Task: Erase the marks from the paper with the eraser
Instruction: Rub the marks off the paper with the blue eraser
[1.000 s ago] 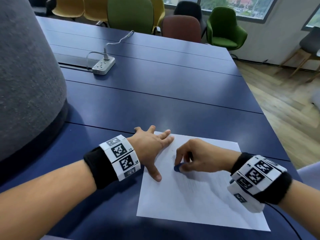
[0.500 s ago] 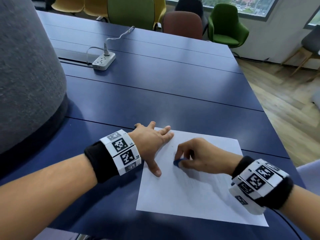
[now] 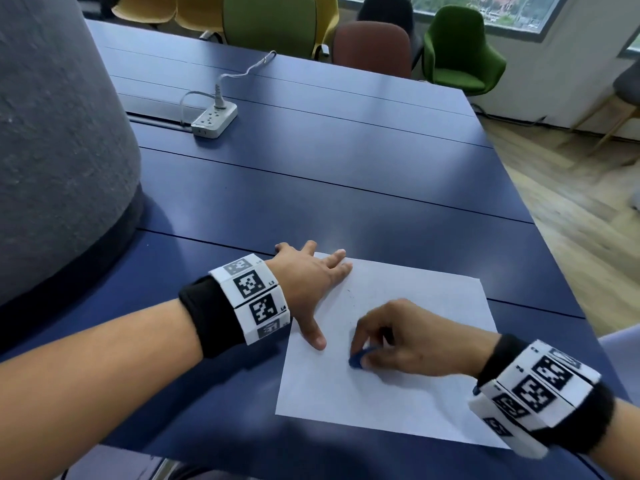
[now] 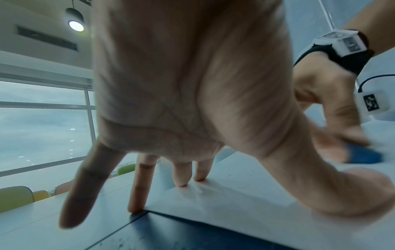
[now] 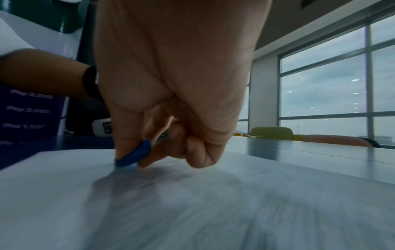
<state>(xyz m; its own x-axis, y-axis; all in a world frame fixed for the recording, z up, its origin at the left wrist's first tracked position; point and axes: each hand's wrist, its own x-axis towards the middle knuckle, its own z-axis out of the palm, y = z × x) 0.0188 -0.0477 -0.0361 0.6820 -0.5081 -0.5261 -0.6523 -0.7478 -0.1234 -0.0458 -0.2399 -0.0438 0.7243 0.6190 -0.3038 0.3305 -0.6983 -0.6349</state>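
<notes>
A white sheet of paper [image 3: 398, 403] lies on the dark blue table [image 3: 346, 188] near its front edge. My left hand [image 3: 311, 289] lies flat with spread fingers on the paper's upper left corner, the thumb pressing its left edge. My right hand [image 3: 391, 337] pinches a small blue eraser [image 3: 358, 359] and holds its tip on the paper. The eraser [image 5: 132, 156] sits between thumb and fingers in the right wrist view, and the eraser [image 4: 363, 154] shows blurred in the left wrist view. Faint marks show on the paper near the left fingertips.
A white power strip [image 3: 214, 121] with a plugged cable lies on the far left of the table. A large grey rounded object [image 3: 59, 150] stands at the left. Several chairs [image 3: 460, 53] line the far side. The table's right edge drops to a wooden floor.
My right hand has slid the eraser toward me and slightly left across the paper. The left hand stays planted on the corner. The head view has shifted a little.
</notes>
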